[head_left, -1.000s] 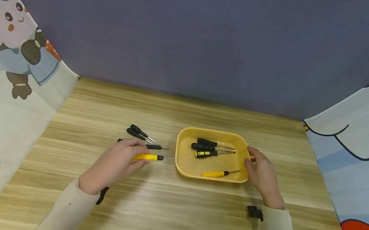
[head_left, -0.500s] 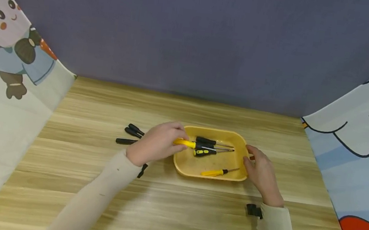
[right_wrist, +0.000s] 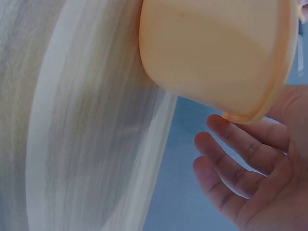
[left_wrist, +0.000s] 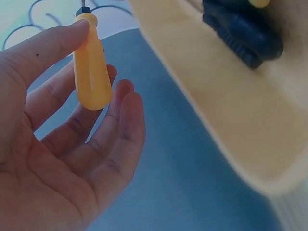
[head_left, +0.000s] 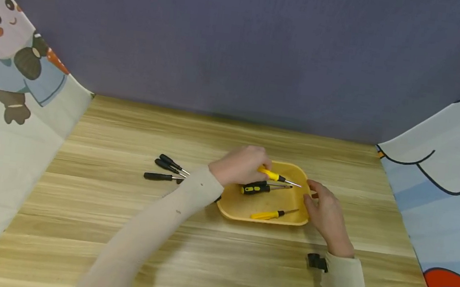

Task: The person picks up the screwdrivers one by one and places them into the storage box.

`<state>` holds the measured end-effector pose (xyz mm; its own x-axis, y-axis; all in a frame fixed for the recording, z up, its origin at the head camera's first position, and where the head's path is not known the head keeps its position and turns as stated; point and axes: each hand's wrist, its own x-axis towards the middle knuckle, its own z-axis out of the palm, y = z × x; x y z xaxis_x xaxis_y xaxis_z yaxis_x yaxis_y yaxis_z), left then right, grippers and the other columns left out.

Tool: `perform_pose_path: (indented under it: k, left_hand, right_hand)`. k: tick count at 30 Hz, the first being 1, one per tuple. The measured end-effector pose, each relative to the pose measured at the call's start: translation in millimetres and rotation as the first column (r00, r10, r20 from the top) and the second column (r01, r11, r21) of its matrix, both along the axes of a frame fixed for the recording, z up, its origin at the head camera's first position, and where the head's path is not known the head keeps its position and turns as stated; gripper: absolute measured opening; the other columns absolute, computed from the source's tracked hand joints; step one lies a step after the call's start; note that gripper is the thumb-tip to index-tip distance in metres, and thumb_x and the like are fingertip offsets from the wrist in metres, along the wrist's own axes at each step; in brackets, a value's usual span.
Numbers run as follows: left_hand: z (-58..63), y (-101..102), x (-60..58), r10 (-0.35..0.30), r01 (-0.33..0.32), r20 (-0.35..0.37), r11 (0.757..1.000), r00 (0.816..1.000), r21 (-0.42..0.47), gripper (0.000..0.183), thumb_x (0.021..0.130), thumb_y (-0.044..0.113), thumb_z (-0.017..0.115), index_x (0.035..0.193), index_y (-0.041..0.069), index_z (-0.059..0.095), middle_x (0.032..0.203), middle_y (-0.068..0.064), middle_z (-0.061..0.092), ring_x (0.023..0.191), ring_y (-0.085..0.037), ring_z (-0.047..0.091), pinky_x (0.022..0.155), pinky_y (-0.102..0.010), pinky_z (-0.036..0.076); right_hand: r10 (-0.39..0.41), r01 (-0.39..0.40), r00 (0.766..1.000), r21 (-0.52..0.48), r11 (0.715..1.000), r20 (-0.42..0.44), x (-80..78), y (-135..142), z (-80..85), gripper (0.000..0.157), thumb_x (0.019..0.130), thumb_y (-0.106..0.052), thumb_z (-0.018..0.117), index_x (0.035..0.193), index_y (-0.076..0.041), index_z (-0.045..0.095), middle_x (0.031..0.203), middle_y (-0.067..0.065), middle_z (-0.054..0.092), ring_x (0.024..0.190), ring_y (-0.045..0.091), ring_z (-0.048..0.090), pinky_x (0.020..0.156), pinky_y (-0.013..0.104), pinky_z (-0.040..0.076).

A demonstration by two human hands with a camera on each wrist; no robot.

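Observation:
My left hand (head_left: 242, 165) pinches a yellow-handled screwdriver (head_left: 271, 174) over the far side of the yellow plastic basket (head_left: 261, 221). In the left wrist view the thumb and fingers hold its yellow handle (left_wrist: 91, 72), with the other fingers loosely bent. My right hand (head_left: 326, 216) grips the basket's right end, and in the right wrist view a fingertip touches under the rim (right_wrist: 240, 118). Inside the basket lie a black-and-yellow screwdriver (head_left: 255, 189) and another yellow screwdriver (head_left: 266, 215). Black screwdrivers behind them are partly hidden by my left hand.
Left of the basket, several black-handled screwdrivers (head_left: 163, 165) lie on the wood-grain table (head_left: 129, 127); my left sleeve (head_left: 171, 212) covers part of them. A dark grey panel (head_left: 241, 45) rises behind the table, with cartoon-printed sheets on both sides.
My left hand has carried the yellow screwdriver rightward from beside the black screwdrivers to over the basket. My right hand has stayed at the basket's right end.

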<state>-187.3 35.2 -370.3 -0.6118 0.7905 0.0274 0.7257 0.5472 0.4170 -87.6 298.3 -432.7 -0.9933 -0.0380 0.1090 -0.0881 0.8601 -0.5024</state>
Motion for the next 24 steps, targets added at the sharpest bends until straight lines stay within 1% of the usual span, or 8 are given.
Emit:
perform_pose_path:
  k: [4,6,7,10,13,17,19,24]
  left_hand:
    - [-8.6,14,-5.5,0.010,-0.009,0.039,0.999,0.999,-0.040,0.016,0.093,0.027,0.073,0.104,0.016,0.078,0.103,0.003,0.068,0.088,-0.011,0.059,0.075,-0.027,0.050]
    - [-12.7,19,-6.7,0.021,-0.019,0.045,0.999,0.999,-0.051,0.012,0.093,0.027,0.073,0.100,0.017,0.077,0.098,0.006,0.067,0.081,-0.009,0.057,0.068,-0.024,0.049]
    - [-14.3,21,-6.9,0.026,-0.023,0.052,0.998,0.998,-0.055,0.010,0.093,0.026,0.073,0.095,0.016,0.076,0.091,0.006,0.065,0.074,-0.008,0.054,0.063,-0.023,0.046]
    - [-18.9,25,-7.5,0.046,-0.041,0.058,0.996,0.997,-0.081,0.015,0.094,0.023,0.073,0.082,0.015,0.069,0.071,0.005,0.052,0.058,-0.007,0.039,0.051,-0.021,0.034]
    - [-22.5,30,-7.6,0.058,-0.052,0.041,0.990,0.998,-0.132,0.023,0.094,0.021,0.072,0.076,0.013,0.061,0.063,0.003,0.039,0.053,-0.008,0.031,0.046,-0.021,0.030]
    - [-27.4,37,-6.4,0.075,-0.072,0.004,0.975,0.997,-0.209,0.018,0.094,0.019,0.072,0.080,0.014,0.062,0.066,0.004,0.048,0.053,-0.007,0.040,0.045,-0.020,0.041]
    - [-29.7,40,-5.6,0.091,-0.089,-0.001,0.966,0.996,-0.244,0.016,0.095,0.016,0.070,0.081,0.014,0.063,0.067,0.004,0.050,0.054,-0.008,0.042,0.044,-0.021,0.041]
    - [-32.7,45,-3.8,0.126,-0.120,-0.001,0.942,0.992,-0.313,0.018,0.094,0.005,0.064,0.079,0.015,0.064,0.064,0.003,0.046,0.053,-0.009,0.036,0.042,-0.022,0.033]
  right_hand:
    - [0.002,-0.002,1.000,0.001,1.000,0.000,-0.2,0,-0.1,0.040,0.098,-0.003,0.060,0.136,0.007,0.053,0.129,0.028,0.058,0.101,0.043,0.061,0.081,0.057,0.052]
    - [0.002,-0.002,1.000,0.003,1.000,0.006,-0.3,0,0.2,0.041,0.098,-0.004,0.060,0.137,0.007,0.052,0.130,0.028,0.057,0.102,0.042,0.061,0.081,0.057,0.052]
    - [0.002,-0.002,1.000,0.004,1.000,0.009,-0.3,0,0.3,0.041,0.099,-0.004,0.060,0.137,0.007,0.052,0.130,0.028,0.057,0.102,0.042,0.061,0.081,0.057,0.052]
    - [0.005,-0.005,1.000,0.005,1.000,0.011,-0.5,0,0.9,0.041,0.099,-0.005,0.060,0.138,0.007,0.052,0.130,0.027,0.057,0.102,0.042,0.061,0.081,0.057,0.052]
    - [0.006,-0.006,1.000,-0.001,1.000,0.014,-0.4,1,0.9,0.041,0.099,-0.005,0.059,0.138,0.007,0.052,0.131,0.028,0.057,0.102,0.042,0.061,0.081,0.057,0.052]
    - [0.005,-0.005,1.000,0.001,1.000,0.021,-0.2,1,0.6,0.041,0.099,-0.006,0.059,0.138,0.006,0.052,0.131,0.027,0.057,0.102,0.042,0.061,0.081,0.057,0.052]
    - [0.004,-0.004,1.000,0.005,1.000,0.025,-0.1,1,0.3,0.042,0.100,-0.006,0.059,0.139,0.006,0.051,0.131,0.027,0.057,0.102,0.041,0.061,0.080,0.057,0.052]
    - [-0.001,0.001,1.000,0.005,1.000,0.024,0.1,0,-0.5,0.042,0.099,-0.006,0.059,0.139,0.006,0.051,0.131,0.027,0.057,0.102,0.041,0.061,0.080,0.057,0.052]
